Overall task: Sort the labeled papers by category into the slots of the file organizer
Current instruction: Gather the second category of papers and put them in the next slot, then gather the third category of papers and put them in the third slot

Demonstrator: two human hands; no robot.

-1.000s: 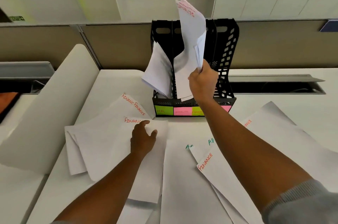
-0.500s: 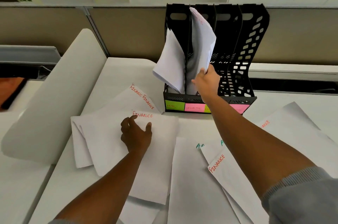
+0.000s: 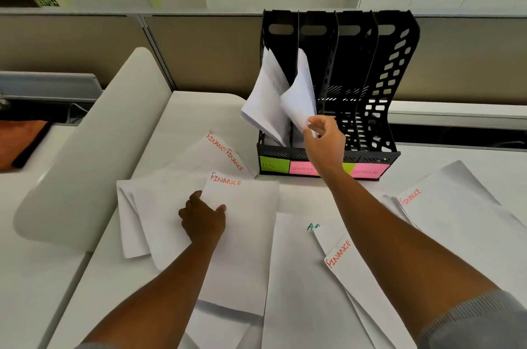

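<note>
White labeled papers (image 3: 299, 97) stand in the second slot of the black plastic file organizer (image 3: 396, 77); the right hand (image 3: 323, 139) pinches their lower edge to seat them. Before the organizer, the left hand (image 3: 203, 217) rests its curled fingers on a white FINANCE sheet (image 3: 245, 206), probably the next pick.

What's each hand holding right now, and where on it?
Right hand pinches the papers at their lower corner. Left hand holds nothing, resting on a FINANCE sheet.

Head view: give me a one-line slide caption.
Right hand pinches papers in the file organizer's SPORTS slot; left hand rests on a FINANCE sheet.
</note>
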